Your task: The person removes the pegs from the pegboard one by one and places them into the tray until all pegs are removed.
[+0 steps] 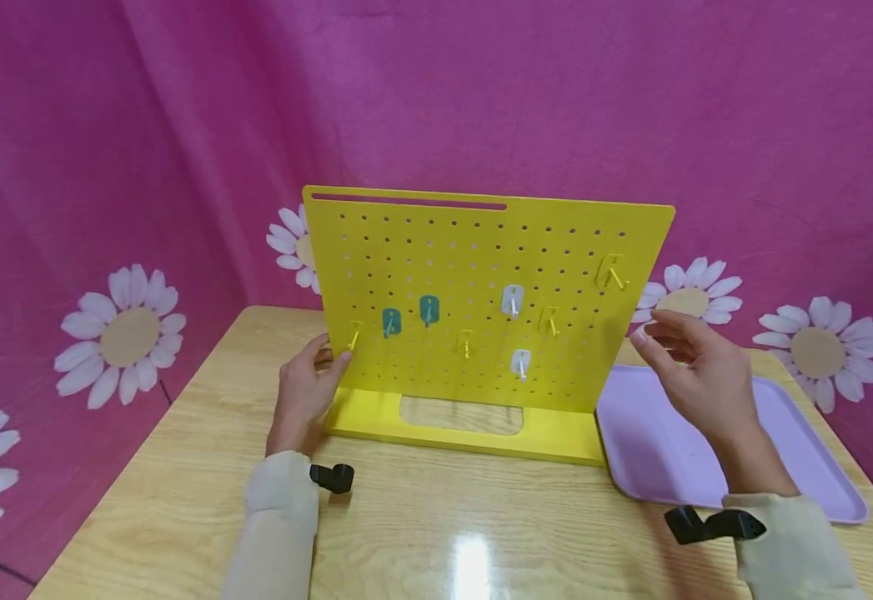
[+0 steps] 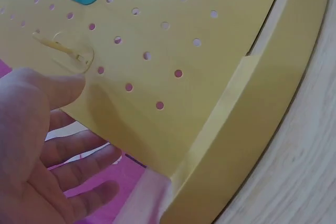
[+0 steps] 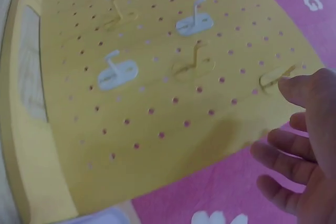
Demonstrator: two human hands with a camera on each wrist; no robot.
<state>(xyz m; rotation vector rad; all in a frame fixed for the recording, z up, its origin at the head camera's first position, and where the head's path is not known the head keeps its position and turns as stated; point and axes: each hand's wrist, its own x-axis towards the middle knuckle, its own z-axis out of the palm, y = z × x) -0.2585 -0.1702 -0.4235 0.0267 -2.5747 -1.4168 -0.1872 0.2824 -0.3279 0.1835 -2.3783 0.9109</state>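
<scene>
On the wooden table (image 1: 391, 525), the yellow pegboard (image 1: 489, 333) stands with its left edge lightly pinched by the left hand (image 1: 304, 392); the right hand (image 1: 699, 379), fingers loosely parted, is empty near the right edge. Steadying it well likely calls for a gentle grip clear of the hooks (image 1: 513, 301).

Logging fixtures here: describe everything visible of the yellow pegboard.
The yellow pegboard is a plastic-looking panel standing upright on a base with a cutout, on the wooden table. It has rows of holes and a long slot at top left. It bears eight hooks: four yellow, two teal, two white. The left hand is at its left edge, thumb in front, fingers behind; grip unclear. The right hand is by its right edge, contact unclear.
</scene>
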